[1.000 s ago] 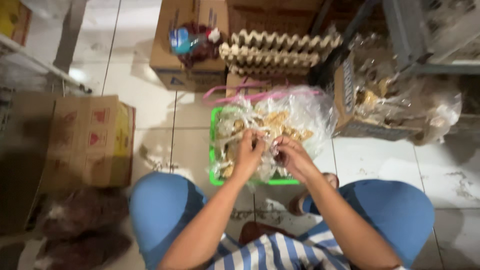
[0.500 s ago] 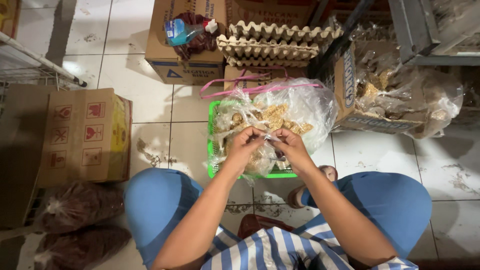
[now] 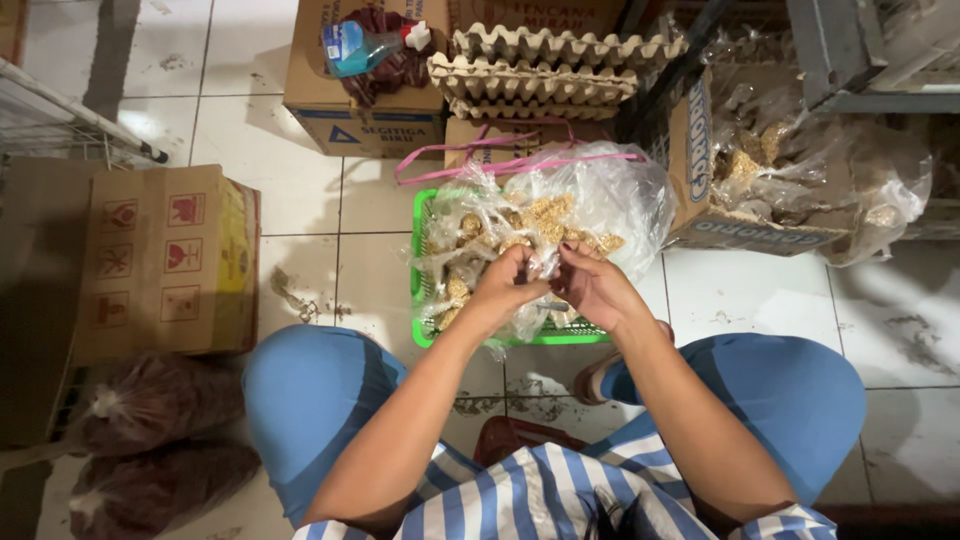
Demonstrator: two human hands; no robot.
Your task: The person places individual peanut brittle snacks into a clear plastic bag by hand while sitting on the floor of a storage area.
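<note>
Tying off a small snack bag, 2 hands working over the green basket (image 3: 424, 335).
Left hand (image 3: 503, 290) and right hand (image 3: 590, 287) are pinching the small bag (image 3: 545, 262) between them, just above the basket; next likely calling for a tight twist.

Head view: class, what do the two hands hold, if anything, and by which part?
Both the left hand and right hand pinch a small clear plastic bag of brown snacks by its top edge, above the green basket.

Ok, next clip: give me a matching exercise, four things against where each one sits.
Things:
1. egg trays
2. spray bottle
3. green basket
4. dark bags

Places:
A. bottom left floor
B. under the clear snack bag
C. on the top-left box
D. stacked at top centre

Pairs: 1-D, 2-C, 3-B, 4-A
</note>
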